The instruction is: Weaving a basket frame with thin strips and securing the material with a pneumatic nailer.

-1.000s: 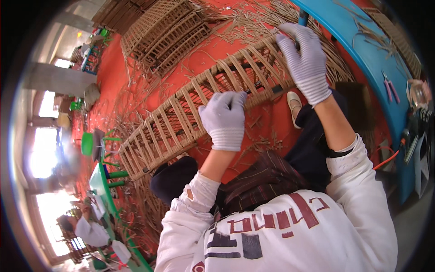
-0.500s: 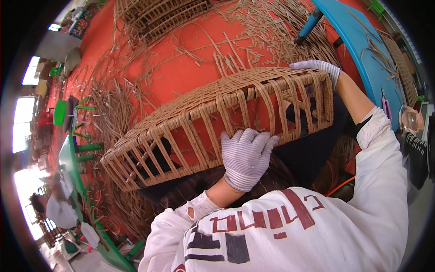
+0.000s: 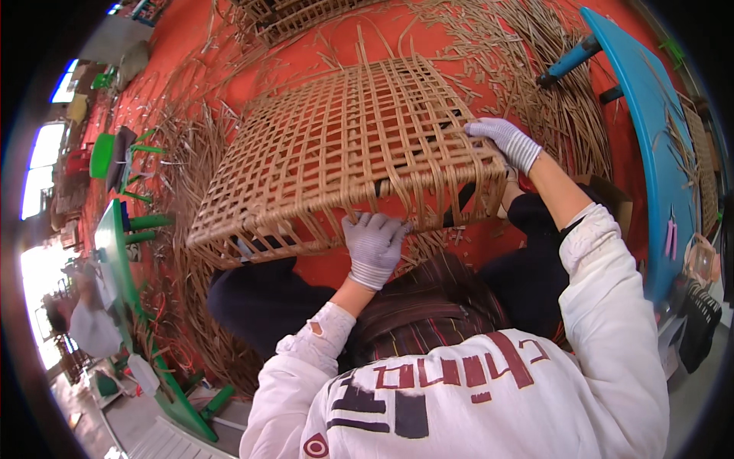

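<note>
A large brown woven wicker basket (image 3: 306, 145) is tilted in front of me, its open-grid face showing. Several loose strand ends stick up from its far edge. My left hand (image 3: 375, 246), in a striped white glove, is curled around strands at the near side, with its fingertips partly hidden by the weave. My right hand (image 3: 506, 143), gloved alike, grips the basket's right edge near the corner, its fingers over the weave and its thumb hidden. My legs are below the basket.
Cane offcuts (image 3: 489, 61) lie on the red floor (image 3: 321, 57), with bundles of long strips (image 3: 206, 306) at left. Another wicker piece (image 3: 306, 19) stands at the far side. A blue table (image 3: 650, 115) with pink-handled scissors (image 3: 670, 237) is at right; a green bench (image 3: 130, 283) is at left.
The basket has tipped so its broad woven face shows more, and its near side has moved away from me. The left hand has shifted up and left, the right hand down and left along the edge.
</note>
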Available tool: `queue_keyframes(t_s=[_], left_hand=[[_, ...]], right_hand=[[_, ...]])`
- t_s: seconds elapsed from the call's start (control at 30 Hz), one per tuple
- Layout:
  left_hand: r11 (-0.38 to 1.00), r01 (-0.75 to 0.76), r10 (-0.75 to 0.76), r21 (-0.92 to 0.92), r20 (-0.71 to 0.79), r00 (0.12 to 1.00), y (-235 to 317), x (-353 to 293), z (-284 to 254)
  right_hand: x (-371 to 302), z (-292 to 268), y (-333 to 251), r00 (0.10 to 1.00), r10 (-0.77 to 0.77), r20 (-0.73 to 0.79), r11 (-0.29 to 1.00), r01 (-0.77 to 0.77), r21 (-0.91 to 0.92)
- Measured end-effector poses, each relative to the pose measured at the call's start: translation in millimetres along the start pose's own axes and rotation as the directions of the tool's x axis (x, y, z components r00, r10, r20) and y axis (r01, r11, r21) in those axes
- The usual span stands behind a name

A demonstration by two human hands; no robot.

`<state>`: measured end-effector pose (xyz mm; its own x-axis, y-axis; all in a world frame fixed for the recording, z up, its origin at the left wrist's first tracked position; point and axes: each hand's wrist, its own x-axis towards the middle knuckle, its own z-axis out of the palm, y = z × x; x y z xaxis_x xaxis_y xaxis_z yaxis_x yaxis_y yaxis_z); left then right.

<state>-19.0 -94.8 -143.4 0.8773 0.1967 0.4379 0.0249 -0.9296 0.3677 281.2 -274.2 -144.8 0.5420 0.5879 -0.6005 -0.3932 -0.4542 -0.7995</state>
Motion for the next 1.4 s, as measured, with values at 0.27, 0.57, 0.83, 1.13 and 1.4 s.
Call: queue_keyframes(t_s=[0.27,0.57,0.83,1.13,1.4], left_hand=[[0.964,0.247,-0.267,0.1,0.338,0.902,-60,-61,96],[0.779,0.618,-0.561,0.108,0.563,0.608,-110,-137,211],[0.831,0.553,-0.494,0.05,0.523,0.695,-123,-167,228],[0.373,0.907,-0.514,-0.197,0.77,0.378,-117,-204,245],[0.807,0.567,-0.437,-0.164,0.48,0.761,-122,-181,230]], right_hand=[[55,21,74,0.997,0.074,-0.015,0.969,-0.068,0.238],[139,1,157,0.974,0.22,-0.055,0.74,-0.203,-0.641],[344,19,-68,0.745,-0.661,-0.092,0.509,0.356,-0.784],[537,30,-139,0.927,-0.376,-0.008,0.503,0.197,-0.842],[579,26,-136,0.903,-0.398,0.162,-0.399,-0.011,-0.917]])
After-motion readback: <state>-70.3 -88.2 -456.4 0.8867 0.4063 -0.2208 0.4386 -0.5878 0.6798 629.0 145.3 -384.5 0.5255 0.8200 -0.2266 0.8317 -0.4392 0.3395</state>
